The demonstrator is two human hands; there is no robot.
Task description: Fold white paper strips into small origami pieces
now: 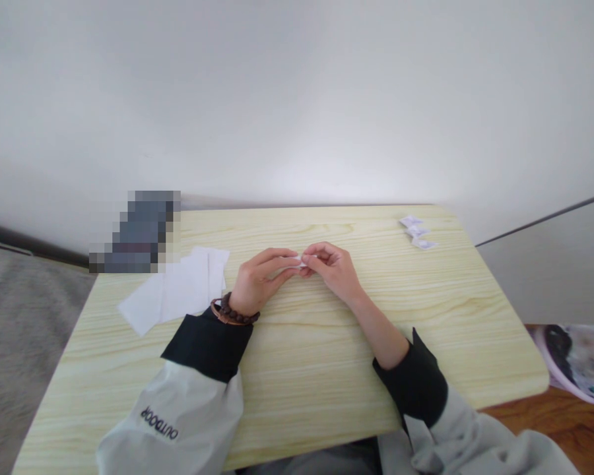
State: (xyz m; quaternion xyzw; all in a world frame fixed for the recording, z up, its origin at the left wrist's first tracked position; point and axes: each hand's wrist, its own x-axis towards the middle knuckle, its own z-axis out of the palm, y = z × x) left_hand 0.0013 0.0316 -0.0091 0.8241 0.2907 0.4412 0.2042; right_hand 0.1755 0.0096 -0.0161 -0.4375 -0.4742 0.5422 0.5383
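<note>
Over the middle of the table my left hand [262, 277] and my right hand [332, 267] meet, fingertips almost touching. Between them they pinch a small folded white paper [303, 261], mostly covered by the fingers. Its exact shape cannot be made out. Loose white paper sheets [183, 287] lie overlapping just left of my left hand. Farther off, at the table's back right, small folded white paper pieces [416, 232] rest in a short row.
The light wood-grain table [317, 376] backs onto a white wall [307, 99]. A blurred-out dark flat object [141, 231] lies at the back left corner. Beyond the right edge, low down, stands a pinkish-rimmed container [554, 363] with things in it.
</note>
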